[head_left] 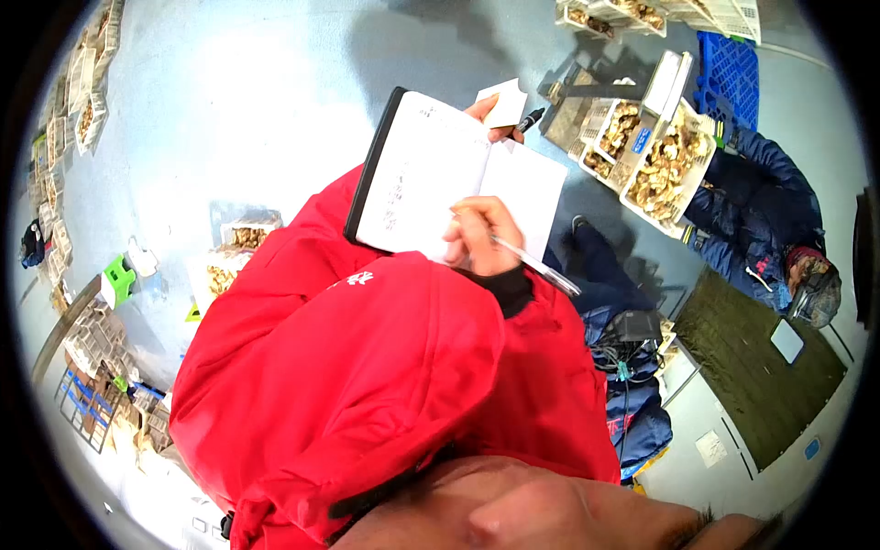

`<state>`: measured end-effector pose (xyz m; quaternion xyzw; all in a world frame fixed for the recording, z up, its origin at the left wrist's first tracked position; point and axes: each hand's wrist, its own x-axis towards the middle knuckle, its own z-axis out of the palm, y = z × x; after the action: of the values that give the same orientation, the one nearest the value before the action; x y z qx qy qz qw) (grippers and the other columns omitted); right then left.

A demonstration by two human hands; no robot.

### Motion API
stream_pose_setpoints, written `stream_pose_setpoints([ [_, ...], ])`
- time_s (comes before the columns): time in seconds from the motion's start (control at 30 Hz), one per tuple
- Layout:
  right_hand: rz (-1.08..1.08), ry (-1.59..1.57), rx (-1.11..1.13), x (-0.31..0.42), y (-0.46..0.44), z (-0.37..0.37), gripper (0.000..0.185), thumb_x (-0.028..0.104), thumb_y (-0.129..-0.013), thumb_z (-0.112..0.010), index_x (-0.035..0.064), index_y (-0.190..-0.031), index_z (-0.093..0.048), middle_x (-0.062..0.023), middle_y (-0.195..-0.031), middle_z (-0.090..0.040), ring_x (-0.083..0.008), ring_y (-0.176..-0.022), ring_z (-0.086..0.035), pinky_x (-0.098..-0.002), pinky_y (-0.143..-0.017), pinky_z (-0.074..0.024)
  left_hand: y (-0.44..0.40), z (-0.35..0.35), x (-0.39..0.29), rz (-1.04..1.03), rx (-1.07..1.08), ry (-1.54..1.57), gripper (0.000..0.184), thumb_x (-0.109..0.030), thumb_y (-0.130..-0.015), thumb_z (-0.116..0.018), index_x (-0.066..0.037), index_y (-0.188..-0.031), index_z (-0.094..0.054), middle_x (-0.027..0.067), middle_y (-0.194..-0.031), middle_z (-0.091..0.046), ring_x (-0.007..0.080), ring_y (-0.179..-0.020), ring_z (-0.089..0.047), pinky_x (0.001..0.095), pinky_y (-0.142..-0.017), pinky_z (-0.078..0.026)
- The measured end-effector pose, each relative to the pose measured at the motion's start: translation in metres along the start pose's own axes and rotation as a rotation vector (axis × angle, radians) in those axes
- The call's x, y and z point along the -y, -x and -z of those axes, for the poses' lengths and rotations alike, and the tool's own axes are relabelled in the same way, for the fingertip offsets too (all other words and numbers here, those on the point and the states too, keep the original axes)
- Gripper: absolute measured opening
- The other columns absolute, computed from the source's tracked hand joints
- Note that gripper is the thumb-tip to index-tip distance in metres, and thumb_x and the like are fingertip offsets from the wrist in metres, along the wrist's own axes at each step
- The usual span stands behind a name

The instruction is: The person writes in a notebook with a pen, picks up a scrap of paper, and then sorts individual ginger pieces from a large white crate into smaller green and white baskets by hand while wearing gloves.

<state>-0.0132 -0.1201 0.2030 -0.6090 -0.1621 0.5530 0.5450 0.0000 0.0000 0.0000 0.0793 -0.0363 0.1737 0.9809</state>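
An open notebook (426, 174) with a black cover lies across my left forearm, its left page bearing handwritten marks. My left hand (480, 109) is closed at the notebook's far edge, partly hidden behind it. Small pale paper slips (504, 103) and a black marker (530, 120) stick out from that hand. Over the lower part of the pages, my right hand (488, 234) grips a pen (547, 271), its rear end pointing down to the right. The fingers hide the pen's tip, so I cannot tell whether it touches the paper.
At right, a person in a dark blue jacket (765, 192) holds a white crate (701, 170) of mushroom-like pieces at a scale (665, 87). Another person (632, 394) stands close on my right. More crates (84, 119) line the left side; a green stool (119, 278) stands there.
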Motion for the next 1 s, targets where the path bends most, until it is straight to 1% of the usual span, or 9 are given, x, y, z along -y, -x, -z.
stream_pose_setpoints([
  [0.1, 0.118, 0.035, -0.156, 0.030, -0.015, 0.038, 0.025, 0.023, -0.092, -0.042, -0.0002, -0.098, -0.048, -0.0130, -0.069, -0.057, -0.0140, -0.046, -0.050, -0.0247, -0.044, -0.0426, -0.007, -0.028, -0.016, -0.194, -0.169, -0.475, 0.042, -0.038, -0.087, -0.051, -0.002, -0.107, -0.049, 0.0062, -0.075, -0.057, 0.0128, -0.071, -0.055, 0.0191, -0.065, -0.043],
  [0.23, 0.239, 0.106, -0.336, 0.049, -0.048, 0.081, 0.026, 0.023, -0.093, -0.042, -0.0007, -0.099, -0.048, -0.0130, -0.072, -0.058, -0.0136, -0.047, -0.051, -0.0245, -0.044, -0.0433, -0.014, -0.020, -0.048, -0.153, -0.086, -0.089, 0.048, -0.040, -0.093, -0.034, 0.001, -0.111, -0.049, 0.0065, -0.063, -0.055, 0.0213, -0.074, -0.057, 0.0257, -0.078, -0.044],
  [0.37, 0.257, 0.138, -0.228, 0.041, -0.094, 0.108, 0.025, 0.022, -0.092, -0.044, -0.0011, -0.099, -0.049, -0.0105, -0.076, -0.058, -0.0115, -0.052, -0.053, -0.0229, -0.047, -0.0445, -0.008, -0.009, -0.052, -0.185, -0.124, 0.066, 0.061, -0.009, -0.072, -0.071, -0.001, -0.124, -0.040, 0.0095, -0.086, -0.062, 0.0209, -0.084, -0.061, 0.0298, -0.074, -0.050],
  [0.47, 0.186, 0.189, -0.077, 0.055, -0.125, 0.112, 0.022, 0.018, -0.090, -0.047, -0.0008, -0.102, -0.049, -0.0093, -0.080, -0.058, -0.0113, -0.056, -0.053, -0.0238, -0.051, -0.0463, 0.003, -0.020, -0.052, -0.214, -0.228, 0.132, 0.037, -0.032, -0.089, -0.039, -0.003, -0.106, -0.054, 0.0072, -0.069, -0.061, 0.0233, -0.082, -0.062, 0.0297, -0.072, -0.049],
  [0.67, 0.178, 0.321, 0.313, 0.092, -0.215, -0.020, 0.026, 0.021, -0.090, -0.047, 0.0006, -0.106, -0.050, -0.0088, -0.081, -0.059, -0.0102, -0.056, -0.055, -0.0215, -0.050, -0.0450, 0.036, 0.036, -0.143, -0.295, -0.015, 0.171, 0.054, -0.046, -0.094, -0.023, 0.002, -0.093, -0.048, 0.0051, -0.050, -0.049, 0.0253, -0.090, -0.055, 0.0282, -0.078, -0.046],
  [0.7, 0.174, 0.309, 0.376, 0.083, -0.222, -0.032, 0.026, 0.022, -0.091, -0.047, 0.0013, -0.106, -0.050, -0.0086, -0.079, -0.060, -0.0100, -0.052, -0.054, -0.0210, -0.047, -0.0441, 0.060, 0.011, -0.141, -0.497, -0.304, 0.060, 0.054, -0.046, -0.095, -0.020, 0.001, -0.088, -0.046, 0.0040, -0.047, -0.044, 0.0264, -0.089, -0.055, 0.0278, -0.079, -0.045],
  [0.8, 0.218, 0.357, 0.458, 0.097, -0.278, -0.108, 0.031, 0.028, -0.091, -0.047, 0.0013, -0.107, -0.050, -0.0084, -0.077, -0.060, -0.0103, -0.050, -0.054, -0.0214, -0.046, -0.0433, 0.075, 0.003, -0.213, -0.604, -0.226, 0.067, 0.054, -0.046, -0.095, -0.017, -0.002, -0.081, -0.045, 0.0027, -0.050, -0.044, 0.0240, -0.088, -0.056, 0.0291, -0.081, -0.044],
  [0.87, 0.182, 0.377, 0.490, 0.102, -0.302, -0.158, 0.039, 0.035, -0.091, -0.047, 0.0005, -0.109, -0.048, -0.0081, -0.077, -0.059, -0.0106, -0.051, -0.054, -0.0215, -0.047, -0.0432, 0.099, 0.008, -0.253, -0.708, -0.430, -0.080, 0.046, -0.042, -0.096, -0.022, -0.006, -0.081, -0.047, 0.0003, -0.054, -0.042, 0.0170, -0.069, -0.056, 0.0288, -0.080, -0.044],
  [1.0, 0.248, 0.468, 0.584, 0.120, -0.348, -0.262, 0.058, 0.050, -0.088, -0.042, -0.0004, -0.114, -0.049, -0.0056, -0.075, -0.056, -0.0102, -0.058, -0.054, -0.0220, -0.048, -0.0430, 0.115, -0.037, -0.342, -0.956, -0.115, 0.226, 0.030, -0.030, -0.096, -0.032, -0.015, -0.088, -0.056, -0.0048, -0.062, -0.034, 0.0052, -0.041, -0.034, 0.0260, -0.074, -0.041],
])
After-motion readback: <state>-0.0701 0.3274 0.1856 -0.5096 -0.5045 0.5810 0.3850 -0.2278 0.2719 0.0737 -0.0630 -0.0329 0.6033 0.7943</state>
